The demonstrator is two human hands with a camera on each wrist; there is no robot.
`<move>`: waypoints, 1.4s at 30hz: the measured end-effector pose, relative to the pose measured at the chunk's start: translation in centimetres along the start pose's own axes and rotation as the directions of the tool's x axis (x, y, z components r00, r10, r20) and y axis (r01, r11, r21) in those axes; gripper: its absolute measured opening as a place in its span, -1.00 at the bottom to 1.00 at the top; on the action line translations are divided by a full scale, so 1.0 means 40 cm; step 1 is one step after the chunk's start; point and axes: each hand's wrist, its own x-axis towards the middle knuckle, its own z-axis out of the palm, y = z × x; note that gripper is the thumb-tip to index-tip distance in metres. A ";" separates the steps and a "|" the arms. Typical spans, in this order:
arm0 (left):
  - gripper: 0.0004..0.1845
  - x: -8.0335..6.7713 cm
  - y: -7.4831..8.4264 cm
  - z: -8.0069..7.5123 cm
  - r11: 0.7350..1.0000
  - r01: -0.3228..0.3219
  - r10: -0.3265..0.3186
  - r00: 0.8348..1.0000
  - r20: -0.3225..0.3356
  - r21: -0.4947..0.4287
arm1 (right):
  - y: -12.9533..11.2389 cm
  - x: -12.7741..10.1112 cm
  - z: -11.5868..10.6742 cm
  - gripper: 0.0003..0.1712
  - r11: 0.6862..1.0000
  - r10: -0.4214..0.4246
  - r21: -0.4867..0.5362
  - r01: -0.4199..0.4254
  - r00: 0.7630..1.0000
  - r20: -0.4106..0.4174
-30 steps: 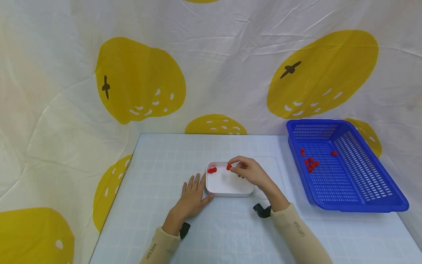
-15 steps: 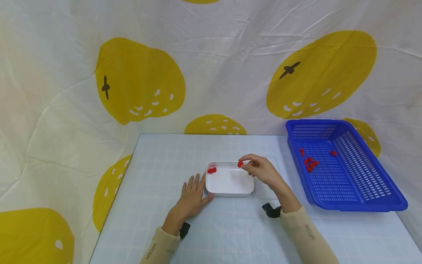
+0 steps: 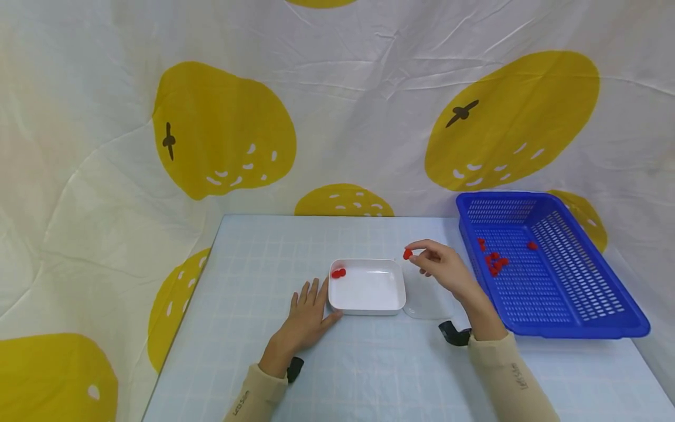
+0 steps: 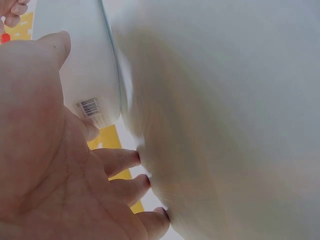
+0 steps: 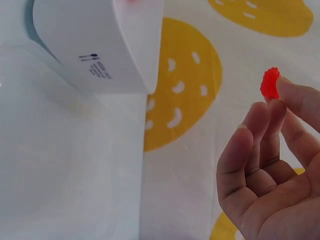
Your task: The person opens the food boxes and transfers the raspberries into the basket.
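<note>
Between thumb and fingertips my right hand (image 3: 445,268) pinches a small bumpy red raspberry (image 5: 270,83). In the head view it holds the raspberry just past the right end of a white rectangular container (image 3: 367,287), above the table. Two more red raspberries (image 3: 338,273) lie inside the container at its far left corner. My left hand (image 3: 308,319) lies flat with spread fingers, its thumb and index touching the container's left side. To the right, a blue perforated basket (image 3: 559,293) holds several red raspberries (image 3: 495,264).
A clear lid (image 3: 428,299) lies on the table right of the container, partly under my right arm. The light blue table (image 3: 343,375) ends at the back against a white curtain (image 3: 358,129) with yellow fruit prints. A black strap (image 3: 454,334) hangs at my right wrist.
My right hand, pinching the raspberry, has moved right from over the container to beyond its right edge. The left hand, container and basket have stayed in place.
</note>
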 end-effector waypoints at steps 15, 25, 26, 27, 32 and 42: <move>-0.04 -0.003 -0.002 0.004 1.000 -0.003 0.003 1.000 -0.005 -0.004 | -0.009 -0.042 -0.124 -0.60 0.997 0.001 -0.078 -0.010 0.994 -0.112; -0.04 -0.004 -0.001 0.003 1.000 -0.001 0.001 1.000 -0.003 -0.007 | -0.001 -0.078 -0.225 -0.53 0.995 0.019 -0.091 -0.035 0.984 -0.176; -0.04 -0.005 -0.001 0.003 1.000 -0.003 0.003 1.000 -0.005 -0.009 | 0.002 -0.081 -0.236 -0.54 0.995 0.024 -0.088 -0.040 0.983 -0.183; -0.04 -0.005 0.000 0.002 1.000 -0.002 0.002 1.000 -0.004 -0.008 | 0.004 -0.084 -0.247 -0.55 0.995 0.030 -0.085 -0.047 0.981 -0.193; -0.03 -0.005 0.001 0.000 1.000 -0.002 0.001 1.000 -0.003 -0.004 | 0.018 -0.098 -0.293 -0.57 0.996 0.049 -0.062 -0.064 0.973 -0.224; -0.03 -0.001 0.001 0.000 1.000 -0.004 0.004 1.000 0.002 0.005 | 0.072 -0.099 -0.370 -0.54 0.987 0.139 -0.041 -0.155 0.956 -0.257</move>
